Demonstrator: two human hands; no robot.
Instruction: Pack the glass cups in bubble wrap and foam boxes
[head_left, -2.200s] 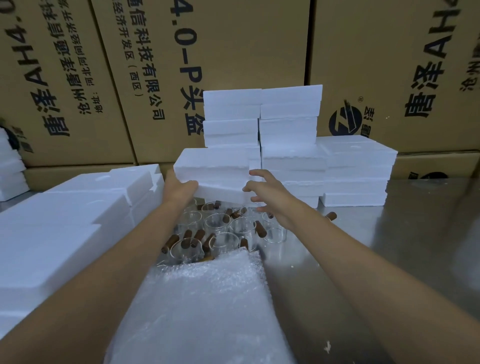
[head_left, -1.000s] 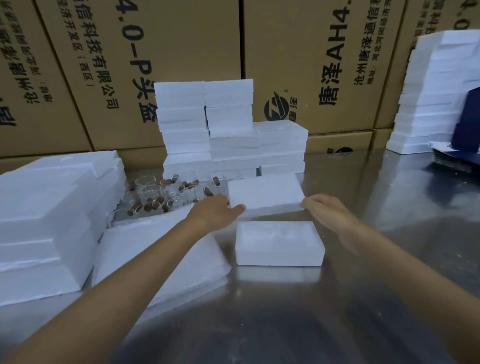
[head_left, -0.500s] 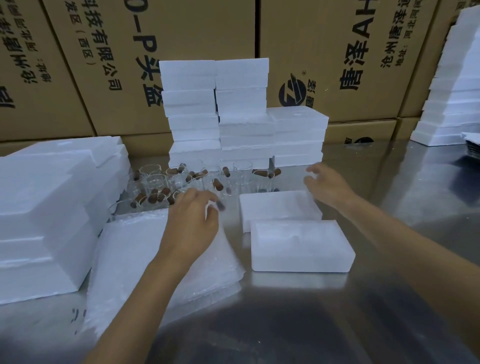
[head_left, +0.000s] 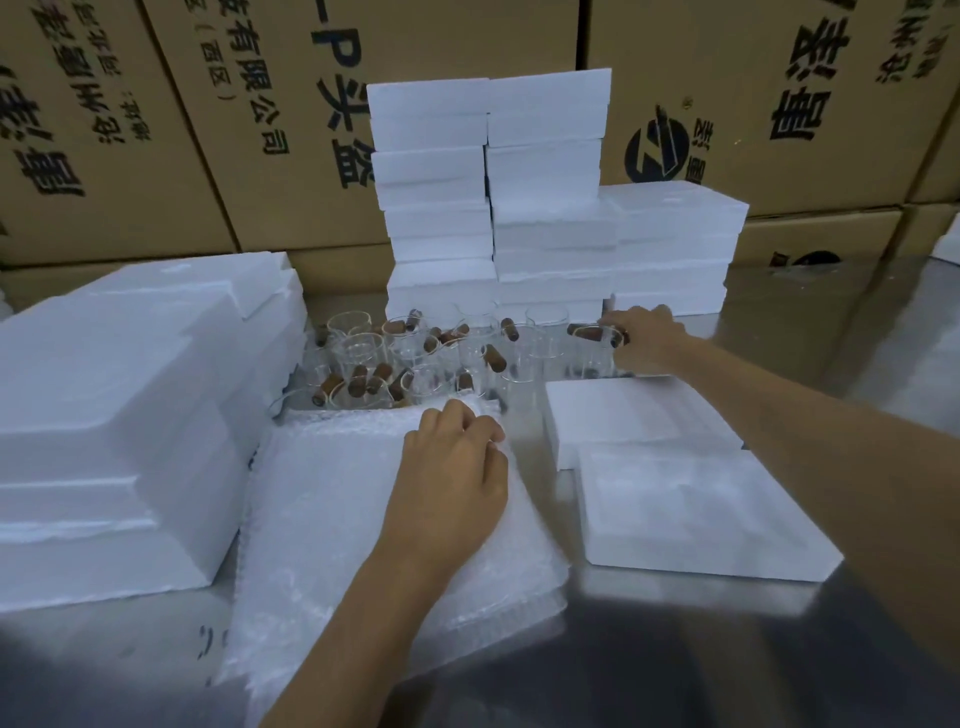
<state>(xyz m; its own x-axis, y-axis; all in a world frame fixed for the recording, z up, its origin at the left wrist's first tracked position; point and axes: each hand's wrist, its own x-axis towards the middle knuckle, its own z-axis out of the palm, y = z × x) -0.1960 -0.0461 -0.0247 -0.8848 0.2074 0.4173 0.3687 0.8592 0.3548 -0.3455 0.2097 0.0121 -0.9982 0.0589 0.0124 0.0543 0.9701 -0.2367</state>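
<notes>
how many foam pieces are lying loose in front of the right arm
2. One foam piece lies just near of the glass cups; the other foam piece sits nearer the camera, touching its near edge. The stacks behind and left are not counted.

The scene is lit dimly and evenly from above, with a cool bluish cast. Soft, smeared reflections are thrown on the steel worktop (head_left: 779, 649), brightest below the near foam box (head_left: 696, 514), while its front edge is lost in darkness. The foam stacks (head_left: 550, 171) are rendered bright, with detail washed out on their faces. Straight lines of the cardboard cartons (head_left: 447, 41) are bent outward by wide-angle distortion. The right hand (head_left: 644, 340) is slightly blurred, and overall sharpness is soft.
</notes>
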